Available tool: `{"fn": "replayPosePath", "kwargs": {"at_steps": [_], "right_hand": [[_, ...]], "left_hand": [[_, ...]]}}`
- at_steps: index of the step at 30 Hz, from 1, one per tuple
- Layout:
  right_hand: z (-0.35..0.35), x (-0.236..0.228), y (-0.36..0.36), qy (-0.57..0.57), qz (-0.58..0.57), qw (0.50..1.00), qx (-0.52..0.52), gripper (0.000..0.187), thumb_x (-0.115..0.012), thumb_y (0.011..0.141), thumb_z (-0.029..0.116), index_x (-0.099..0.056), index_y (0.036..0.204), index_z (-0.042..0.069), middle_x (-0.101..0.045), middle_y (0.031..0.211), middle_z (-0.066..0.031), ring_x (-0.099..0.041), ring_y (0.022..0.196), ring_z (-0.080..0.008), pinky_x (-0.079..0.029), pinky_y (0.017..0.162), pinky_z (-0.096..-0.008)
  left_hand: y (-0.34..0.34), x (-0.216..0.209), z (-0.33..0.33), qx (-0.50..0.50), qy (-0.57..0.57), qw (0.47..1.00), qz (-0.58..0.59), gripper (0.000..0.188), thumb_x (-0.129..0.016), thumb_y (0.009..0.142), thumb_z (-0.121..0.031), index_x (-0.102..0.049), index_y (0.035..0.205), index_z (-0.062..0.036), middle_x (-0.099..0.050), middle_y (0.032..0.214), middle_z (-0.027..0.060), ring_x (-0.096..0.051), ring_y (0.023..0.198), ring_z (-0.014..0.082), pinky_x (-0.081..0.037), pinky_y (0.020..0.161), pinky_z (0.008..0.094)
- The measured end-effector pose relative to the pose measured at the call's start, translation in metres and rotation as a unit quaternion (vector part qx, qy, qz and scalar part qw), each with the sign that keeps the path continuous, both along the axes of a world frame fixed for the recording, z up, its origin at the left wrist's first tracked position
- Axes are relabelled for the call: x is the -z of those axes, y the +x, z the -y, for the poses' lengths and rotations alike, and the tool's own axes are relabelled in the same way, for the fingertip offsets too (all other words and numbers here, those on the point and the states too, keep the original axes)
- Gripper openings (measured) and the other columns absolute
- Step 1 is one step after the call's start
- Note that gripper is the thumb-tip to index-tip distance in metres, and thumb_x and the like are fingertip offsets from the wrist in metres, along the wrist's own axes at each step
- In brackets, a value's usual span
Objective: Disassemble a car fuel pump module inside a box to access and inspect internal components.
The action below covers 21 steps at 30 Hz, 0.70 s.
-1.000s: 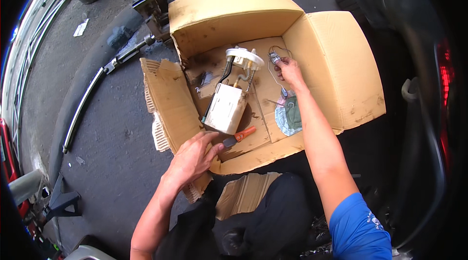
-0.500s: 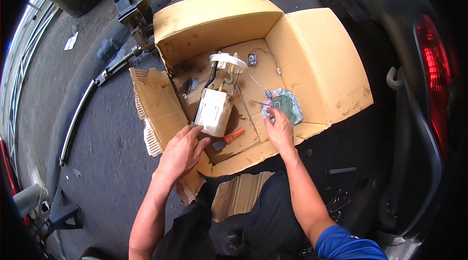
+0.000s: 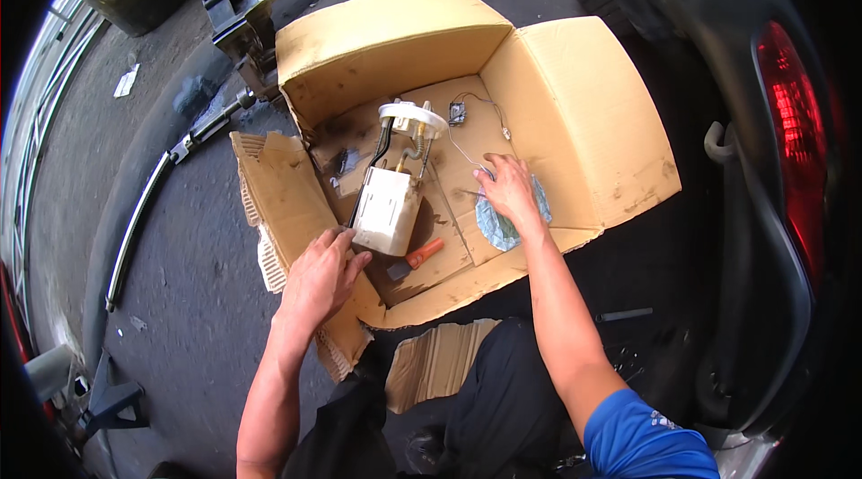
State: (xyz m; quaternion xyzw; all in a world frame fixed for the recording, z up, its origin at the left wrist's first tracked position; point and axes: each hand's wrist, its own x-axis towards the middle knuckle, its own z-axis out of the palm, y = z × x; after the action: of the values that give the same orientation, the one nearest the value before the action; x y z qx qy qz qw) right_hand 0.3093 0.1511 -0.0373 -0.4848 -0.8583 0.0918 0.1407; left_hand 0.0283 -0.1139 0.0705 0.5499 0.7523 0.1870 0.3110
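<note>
A fuel pump module (image 3: 388, 205) leans in the cardboard box, its white flange uppermost above a dirty white reservoir. My left hand (image 3: 321, 274) is open at the box's left side, its fingertips against the reservoir's lower left edge. My right hand (image 3: 512, 192) reaches over a crumpled blue-and-white wrapper (image 3: 496, 226), fingers closed around the small float at the end of a thin wire; the fingers partly hide it. That wire runs up to a small fuel level sender (image 3: 457, 113) with a cable and connector. An orange-handled tool (image 3: 425, 253) with a dark end lies beside the reservoir.
The opened cardboard box (image 3: 628, 120) has stained flaps and a torn left side. A metal jack-like device (image 3: 238, 17) stands behind it at left. A vehicle's rear with a red tail light (image 3: 794, 129) rises at right. Loose cardboard (image 3: 440, 362) lies near my legs.
My right hand has moved up from the wrapper's near-left edge to the float, now covering much of the wrapper's green contents. My left hand stays beside the fuel pump module.
</note>
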Motion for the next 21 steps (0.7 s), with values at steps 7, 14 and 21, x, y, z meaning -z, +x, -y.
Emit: {"fn": "replayPosePath", "kwargs": {"at_steps": [7, 14, 21], "right_hand": [[-0.024, 0.02, -0.016, -0.291, -0.058, 0.955, 0.01, 0.033, -0.068, 0.101, 0.03, -0.081, 0.117, 0.004, -0.079, 0.101, -0.0194, -0.071, 0.103, -0.0428, -0.055, 0.098, -0.0478], [-0.008, 0.028, -0.039, 0.021, 0.071, 0.997, -0.03, 0.021, -0.068, 0.097, 0.021, -0.082, 0.097, 0.006, -0.076, 0.104, -0.0145, -0.063, 0.111, -0.0367, -0.048, 0.094, -0.0532], [-0.047, 0.034, -0.034, 0.12, 0.156, 0.98, -0.027, 0.023, -0.066, 0.097, 0.022, -0.081, 0.098, 0.004, -0.074, 0.109, -0.0138, -0.06, 0.116, -0.0343, -0.045, 0.097, -0.0534]], "left_hand": [[-0.003, -0.003, 0.0, 0.007, -0.015, 1.0, -0.003, 0.048, -0.07, 0.106, -0.034, -0.068, 0.137, 0.002, -0.071, 0.127, 0.0231, -0.069, 0.119, 0.0434, -0.056, 0.101, 0.0495], [-0.005, 0.0, 0.002, 0.011, -0.021, 1.0, -0.014, 0.048, -0.07, 0.106, -0.034, -0.068, 0.137, 0.0012, -0.071, 0.127, 0.0226, -0.07, 0.118, 0.0435, -0.056, 0.101, 0.0495], [0.001, 0.003, -0.002, 0.017, -0.003, 1.0, -0.007, 0.046, -0.071, 0.104, -0.033, -0.068, 0.135, 0.0011, -0.071, 0.13, 0.0216, -0.07, 0.118, 0.0418, -0.057, 0.101, 0.0486]]}}
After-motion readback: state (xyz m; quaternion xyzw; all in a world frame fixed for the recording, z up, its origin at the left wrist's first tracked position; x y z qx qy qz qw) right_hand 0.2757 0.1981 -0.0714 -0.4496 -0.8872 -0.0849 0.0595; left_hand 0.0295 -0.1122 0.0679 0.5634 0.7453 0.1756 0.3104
